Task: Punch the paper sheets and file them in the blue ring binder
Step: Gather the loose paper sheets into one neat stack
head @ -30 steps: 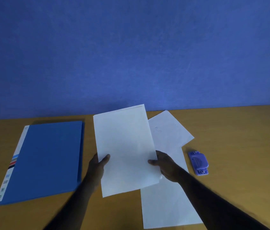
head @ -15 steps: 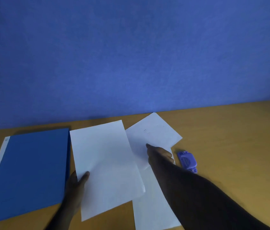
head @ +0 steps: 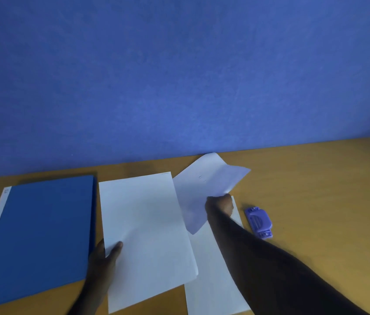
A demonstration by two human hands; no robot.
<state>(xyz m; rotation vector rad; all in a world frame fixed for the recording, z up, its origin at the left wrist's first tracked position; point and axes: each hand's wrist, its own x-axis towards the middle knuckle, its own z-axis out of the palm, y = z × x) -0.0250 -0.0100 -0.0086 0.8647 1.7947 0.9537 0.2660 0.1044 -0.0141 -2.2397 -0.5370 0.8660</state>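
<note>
Presently three white paper sheets, thin, matte and rectangular, are on the wooden tabletop [head: 315,201], a smooth ochre surface under a flat blue wall [head: 179,76]. One blue ring binder [head: 41,237], closed, rigid and smooth-covered, with a white spine edge bearing coloured stripes, lies at 9 o'clock from the sheets. The left hand [head: 102,262] pinches the left edge of the first sheet [head: 147,235], thumb on top, fingers beneath; that sheet lies just beside the binder. The right hand [head: 219,206] is closed on the second sheet [head: 204,185], which is lifted and curled, its far corner bent toward 1 o'clock. The third sheet [head: 211,280] lies flat beneath the right forearm, partly under the first. One small hole punch [head: 259,221], lilac plastic with rounded body, sits at 3 o'clock from the right hand, apart from all paper.
</note>
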